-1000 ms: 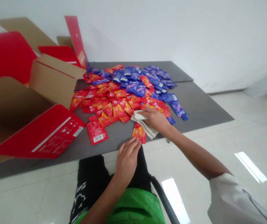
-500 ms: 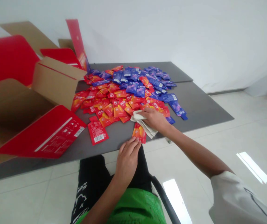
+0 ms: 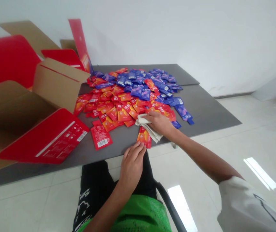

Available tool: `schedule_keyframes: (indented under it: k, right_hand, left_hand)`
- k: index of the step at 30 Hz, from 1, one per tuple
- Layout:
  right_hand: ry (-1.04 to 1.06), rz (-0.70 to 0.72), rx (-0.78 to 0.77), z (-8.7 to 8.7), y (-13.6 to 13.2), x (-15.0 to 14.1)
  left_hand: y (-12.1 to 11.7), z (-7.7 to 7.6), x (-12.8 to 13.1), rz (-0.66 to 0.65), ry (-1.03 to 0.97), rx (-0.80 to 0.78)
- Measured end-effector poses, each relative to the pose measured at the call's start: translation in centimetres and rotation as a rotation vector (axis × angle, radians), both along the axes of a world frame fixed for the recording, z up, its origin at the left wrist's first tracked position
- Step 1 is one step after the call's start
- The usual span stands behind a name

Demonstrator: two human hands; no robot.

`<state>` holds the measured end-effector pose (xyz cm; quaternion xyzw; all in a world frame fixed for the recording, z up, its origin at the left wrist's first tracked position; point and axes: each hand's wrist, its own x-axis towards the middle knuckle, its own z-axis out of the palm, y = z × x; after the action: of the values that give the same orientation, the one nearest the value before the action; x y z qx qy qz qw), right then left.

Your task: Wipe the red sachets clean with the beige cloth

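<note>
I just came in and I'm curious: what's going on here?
Someone's right hand holds a pale cloth over part of an orange-red packet at the edge of the gray table. The left hand touches the packet's near end. A pile of red and blue packets lies beyond, and an open red box stands to the left.

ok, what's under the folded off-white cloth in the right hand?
Part of a flat red-and-orange packet; its near portion shows between the cloth and the left hand. Cloth and right hand cover its far end; anything else beneath can't be seen.
</note>
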<state>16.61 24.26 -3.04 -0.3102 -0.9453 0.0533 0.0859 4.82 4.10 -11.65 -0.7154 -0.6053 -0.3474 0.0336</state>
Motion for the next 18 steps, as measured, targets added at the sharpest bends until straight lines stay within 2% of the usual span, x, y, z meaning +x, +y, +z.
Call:
schedule_keyframes:
  k: [2,4,6,8,11,13,15,18]
  right_hand:
    - [0.036,0.008,0.035,0.8,-0.8,0.1]
    - [0.083,0.076,0.014,0.8,-2.9,0.6]
    - [0.102,0.16,-0.053,0.0,-5.0,1.0]
    - [0.114,0.208,-0.118,-1.1,-5.7,1.1]
    - [0.125,0.141,-0.117,-2.0,-3.4,0.8]
    - [0.092,0.063,-0.064,-1.6,-1.1,0.4]
    - [0.056,0.015,-0.013,-0.6,0.2,0.4]
    - [0.092,0.039,0.023,0.4,-1.4,0.8]
  left_hand:
    - [0.0,0.1,0.1,0.001,-0.007,0.013]
    - [0.0,0.1,0.1,0.01,-0.008,0.007]
    - [-0.1,0.1,0.1,0.022,-0.005,-0.012]
    - [-0.1,0.1,0.1,0.024,-0.006,-0.025]
    - [0.0,0.1,0.0,0.003,-0.01,-0.022]
    - [0.0,0.1,0.0,-0.006,-0.007,-0.013]
    - [0.1,0.1,0.0,-0.003,-0.005,-0.001]
    - [0.1,0.2,0.0,0.0,-0.014,0.004]
